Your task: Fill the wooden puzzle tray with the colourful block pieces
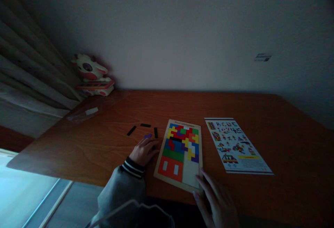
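A wooden puzzle board (191, 174) lies on the table with colored block pieces filling most of it; the bare wood shows at its lower right. My right hand (216, 200) is at the board's near right corner, with thumb and fingers around the corner and touching its edges. Left of the board, my left hand (143, 151) rests low over the table, fingers stretched out and apart. A purple piece (148, 135) lies just beyond its fingertips. Three loose black bars lie farther off: one slanted bar (131, 130), one level bar (145, 125) and one upright bar (156, 132).
A printed pattern sheet (250, 165) lies right of the board on the brown table (292, 144). A cow-shaped toy (94, 75) stands at the back left by the curtain (31, 68). Clear plastic with a white label (91, 111) lies at the left. A pale cord (135, 203) hangs in front.
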